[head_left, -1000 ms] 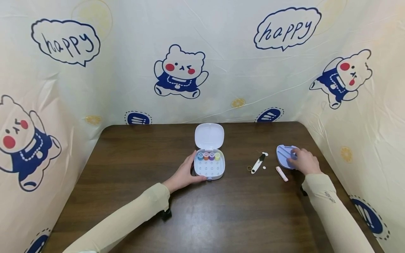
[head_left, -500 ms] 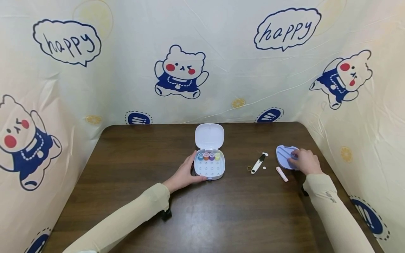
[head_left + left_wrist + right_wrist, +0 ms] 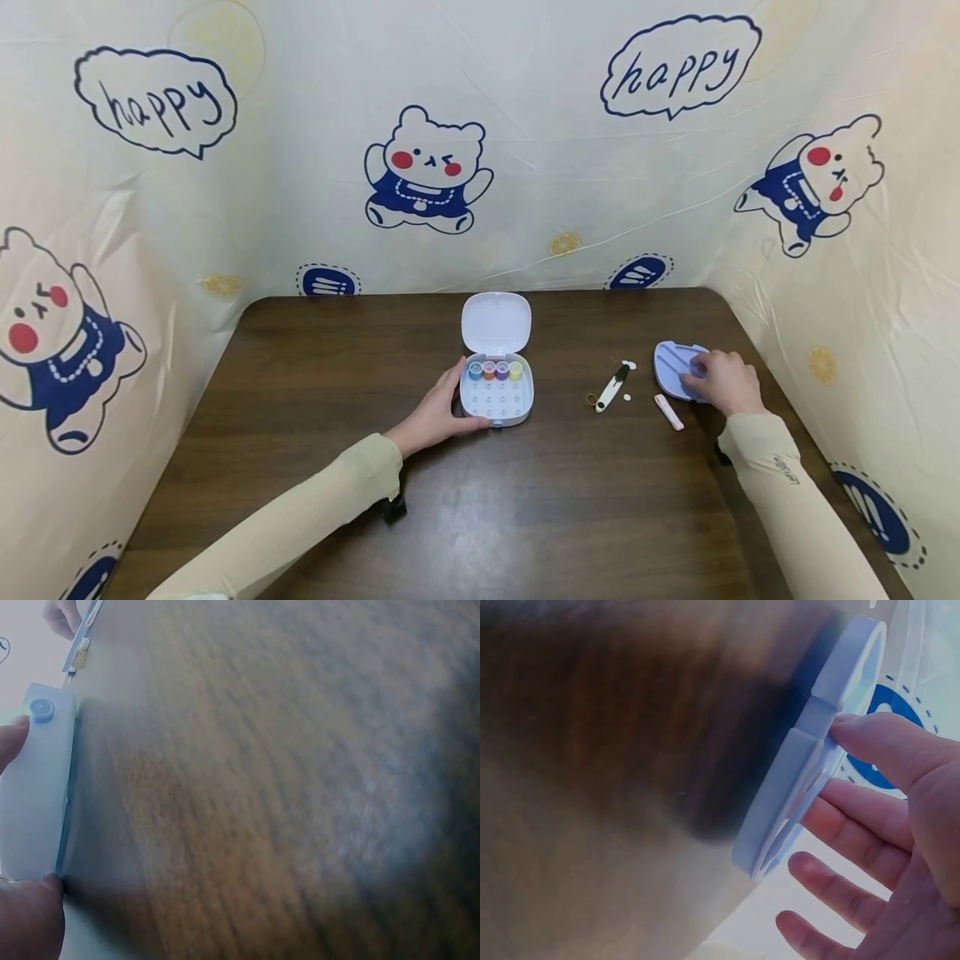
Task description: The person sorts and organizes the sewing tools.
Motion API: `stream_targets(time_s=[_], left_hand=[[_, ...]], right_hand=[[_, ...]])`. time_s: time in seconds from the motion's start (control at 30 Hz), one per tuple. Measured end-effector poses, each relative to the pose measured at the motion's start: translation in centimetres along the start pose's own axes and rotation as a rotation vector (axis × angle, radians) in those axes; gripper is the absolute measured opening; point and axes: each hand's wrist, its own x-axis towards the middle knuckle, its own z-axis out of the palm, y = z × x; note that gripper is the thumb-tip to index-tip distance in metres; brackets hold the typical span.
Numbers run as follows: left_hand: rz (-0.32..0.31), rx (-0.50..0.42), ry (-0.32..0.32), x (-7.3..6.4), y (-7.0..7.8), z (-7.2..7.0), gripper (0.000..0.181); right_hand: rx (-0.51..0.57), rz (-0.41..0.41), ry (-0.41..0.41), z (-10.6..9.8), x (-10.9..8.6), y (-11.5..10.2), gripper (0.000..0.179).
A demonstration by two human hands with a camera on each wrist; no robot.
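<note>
My left hand (image 3: 431, 421) grips the left side and front of a small white sewing box (image 3: 495, 408) whose lid (image 3: 497, 323) stands up behind it. A row of blue, orange, purple and yellow thread spools (image 3: 496, 371) sits at the back of its pegged inside. In the left wrist view the thumb is by the box's round catch (image 3: 43, 711). At the right, my right hand (image 3: 724, 383) holds a light-blue slotted tray (image 3: 671, 371) by its right part. The right wrist view shows the thumb at a rim notch, the index finger against the tray, and the other fingers loose.
Between box and tray lie black-and-white snips (image 3: 612, 388), a thin ring (image 3: 591, 400) and small white bits (image 3: 627, 398). A pale pink stick-shaped piece (image 3: 669, 412) is in front of the tray. Printed cloth (image 3: 540, 167) surrounds the brown table (image 3: 315, 367).
The tray's far edge sits very slightly higher in the head view. Both hands keep nearly the same positions, and the left hand stays on the box.
</note>
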Motion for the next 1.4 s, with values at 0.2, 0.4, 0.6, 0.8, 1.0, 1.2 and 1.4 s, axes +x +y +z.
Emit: stream_targets(time_s=[0.2, 0.4, 0.6, 0.8, 1.0, 1.2, 1.4], left_hand=[[-0.004, -0.008, 0.003, -0.1, 0.3, -0.1, 0.124], [-0.004, -0.02, 0.001, -0.1, 0.3, -0.1, 0.124], [0.005, -0.026, 0.003, 0.0, 0.0, 0.0, 0.125], [0.007, -0.028, -0.003, 0.0, -0.1, 0.0, 0.125], [0.008, -0.024, 0.0, 0.0, 0.0, 0.0, 0.124], [0.014, -0.03, -0.003, -0.1, 0.1, -0.1, 0.123], [0.009, -0.026, -0.004, -0.1, 0.0, 0.0, 0.124]], right_hand=[[0.002, -0.042, 0.074, -0.8, -0.2, -1.2, 0.037], [0.026, -0.045, 0.105, -1.2, -0.3, -2.6, 0.039], [0.026, -0.082, 0.143, -1.6, -0.6, -4.1, 0.038], [0.022, -0.104, 0.144, -1.4, -0.7, -5.2, 0.038], [0.022, -0.106, 0.12, -1.2, -1.1, -6.2, 0.038], [0.0, -0.129, 0.111, -1.0, -1.5, -7.4, 0.038], [0.01, -0.146, 0.101, -1.0, -2.0, -9.0, 0.04]])
